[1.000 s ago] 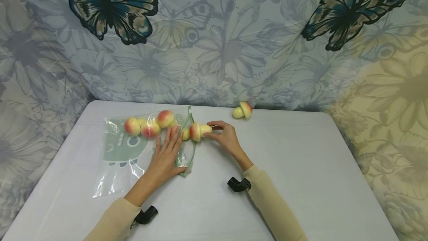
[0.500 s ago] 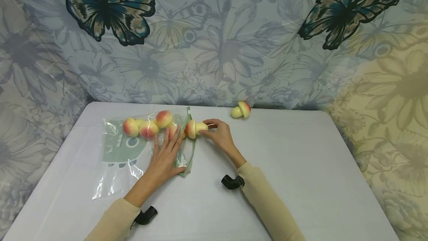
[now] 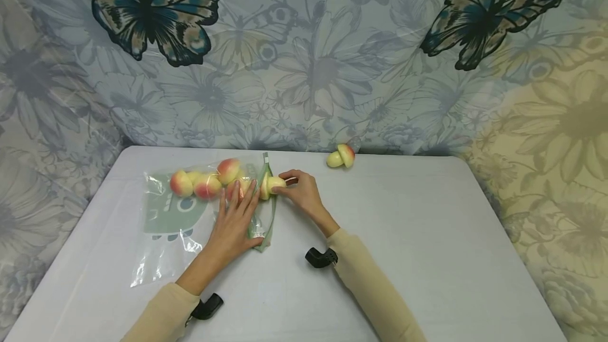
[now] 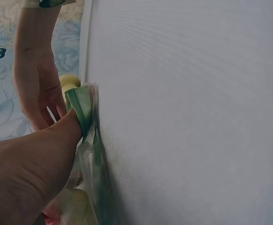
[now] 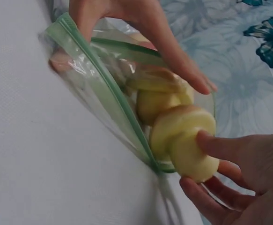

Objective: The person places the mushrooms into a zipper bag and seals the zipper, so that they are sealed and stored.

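Note:
A clear zip bag (image 3: 163, 215) with a green print lies flat, its mouth facing right. Several yellow toy mushrooms (image 3: 207, 187) with reddish caps are inside. My left hand (image 3: 233, 228) rests on the bag near its mouth, fingers straight and spread, thumb at the green zip edge (image 5: 113, 89). With thumb and fingers, my right hand (image 3: 304, 194) pinches another toy mushroom (image 5: 195, 157) by its stem. Its cap is within the bag's opening, touching or close to a mushroom (image 5: 155, 105) inside; the stem sticks out. The left fingers partly cover the bag's contents.
One more toy mushroom (image 3: 342, 156) lies on its side near the back edge of the white table (image 3: 404, 215). Behind the table hangs a cloth backdrop (image 3: 328, 73) with butterflies and flowers.
My right hand has moved left, bringing the mushroom cap first into the bag's mouth. Mushrooms inside have shifted slightly left. The left hand stays in place on the bag.

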The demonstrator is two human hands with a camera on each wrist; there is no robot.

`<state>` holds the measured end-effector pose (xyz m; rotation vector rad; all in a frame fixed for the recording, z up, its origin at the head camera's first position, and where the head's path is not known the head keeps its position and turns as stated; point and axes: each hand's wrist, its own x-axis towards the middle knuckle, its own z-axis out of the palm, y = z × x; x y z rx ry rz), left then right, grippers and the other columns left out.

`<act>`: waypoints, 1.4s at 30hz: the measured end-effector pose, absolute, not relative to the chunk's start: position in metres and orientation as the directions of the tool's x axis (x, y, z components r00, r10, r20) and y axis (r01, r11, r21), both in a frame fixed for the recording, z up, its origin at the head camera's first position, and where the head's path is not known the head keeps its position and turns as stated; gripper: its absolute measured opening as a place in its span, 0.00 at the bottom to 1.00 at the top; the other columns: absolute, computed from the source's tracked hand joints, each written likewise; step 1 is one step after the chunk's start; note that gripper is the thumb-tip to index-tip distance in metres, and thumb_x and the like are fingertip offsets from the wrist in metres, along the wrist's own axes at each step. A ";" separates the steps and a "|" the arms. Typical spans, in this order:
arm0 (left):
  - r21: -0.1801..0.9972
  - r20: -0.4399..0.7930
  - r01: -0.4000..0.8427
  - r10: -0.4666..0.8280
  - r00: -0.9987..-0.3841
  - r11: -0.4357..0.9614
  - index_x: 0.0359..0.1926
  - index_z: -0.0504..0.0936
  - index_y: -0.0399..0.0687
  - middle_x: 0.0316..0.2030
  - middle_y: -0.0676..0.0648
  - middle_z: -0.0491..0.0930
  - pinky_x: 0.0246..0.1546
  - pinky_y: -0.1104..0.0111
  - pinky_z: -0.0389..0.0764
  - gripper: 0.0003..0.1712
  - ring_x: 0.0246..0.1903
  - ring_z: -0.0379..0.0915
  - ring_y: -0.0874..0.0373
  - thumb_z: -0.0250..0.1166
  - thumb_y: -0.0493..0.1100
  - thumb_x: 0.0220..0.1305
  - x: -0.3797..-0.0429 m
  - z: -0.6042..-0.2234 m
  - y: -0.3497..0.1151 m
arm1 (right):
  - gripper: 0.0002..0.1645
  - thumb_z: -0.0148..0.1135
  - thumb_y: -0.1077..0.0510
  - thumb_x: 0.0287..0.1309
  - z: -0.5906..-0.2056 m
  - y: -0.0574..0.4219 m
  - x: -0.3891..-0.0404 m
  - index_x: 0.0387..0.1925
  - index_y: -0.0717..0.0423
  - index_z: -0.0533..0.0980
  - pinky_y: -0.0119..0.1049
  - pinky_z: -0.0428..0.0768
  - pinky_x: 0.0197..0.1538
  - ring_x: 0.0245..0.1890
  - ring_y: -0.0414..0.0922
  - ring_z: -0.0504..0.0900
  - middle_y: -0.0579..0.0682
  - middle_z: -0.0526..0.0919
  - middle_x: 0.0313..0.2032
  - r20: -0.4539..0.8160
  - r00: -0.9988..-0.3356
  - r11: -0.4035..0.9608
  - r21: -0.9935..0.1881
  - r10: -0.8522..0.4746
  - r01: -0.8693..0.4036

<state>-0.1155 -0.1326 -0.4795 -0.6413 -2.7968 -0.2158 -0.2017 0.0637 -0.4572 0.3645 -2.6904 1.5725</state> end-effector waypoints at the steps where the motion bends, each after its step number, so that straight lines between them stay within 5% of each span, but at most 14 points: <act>1: 0.081 0.284 0.440 0.403 -0.870 0.894 0.75 0.53 0.40 0.77 0.41 0.44 0.69 0.39 0.40 0.75 0.74 0.34 0.34 0.82 0.63 0.30 -0.116 -0.480 -0.132 | 0.21 0.78 0.58 0.46 -0.457 0.064 -0.202 0.44 0.61 0.84 0.40 0.83 0.42 0.41 0.52 0.85 0.56 0.86 0.44 0.116 -0.971 0.470 -0.859 -0.210 -0.205; 10: 0.080 0.264 0.413 0.380 -0.886 0.907 0.76 0.50 0.40 0.77 0.41 0.43 0.69 0.39 0.39 0.76 0.74 0.31 0.36 0.82 0.64 0.31 -0.114 -0.479 -0.132 | 0.22 0.68 0.60 0.59 -0.462 0.067 -0.195 0.54 0.64 0.80 0.42 0.81 0.51 0.49 0.54 0.83 0.58 0.82 0.51 0.037 -0.913 0.449 -0.862 -0.407 -0.235; 32: -0.014 0.309 0.405 0.389 -0.868 0.914 0.74 0.58 0.38 0.76 0.40 0.48 0.69 0.38 0.40 0.73 0.73 0.40 0.35 0.81 0.67 0.30 -0.113 -0.477 -0.129 | 0.16 0.75 0.61 0.50 -0.469 0.052 -0.186 0.41 0.63 0.84 0.32 0.84 0.39 0.37 0.50 0.87 0.57 0.87 0.40 0.111 -0.940 0.380 -0.894 -0.322 -0.236; 42: 0.030 0.274 0.417 0.394 -0.878 0.908 0.74 0.57 0.40 0.77 0.41 0.45 0.70 0.41 0.37 0.71 0.75 0.36 0.38 0.80 0.66 0.33 -0.114 -0.476 -0.126 | 0.13 0.69 0.63 0.57 -0.471 0.055 -0.186 0.44 0.63 0.84 0.33 0.83 0.41 0.38 0.49 0.88 0.58 0.87 0.40 0.110 -0.934 0.404 -0.880 -0.341 -0.251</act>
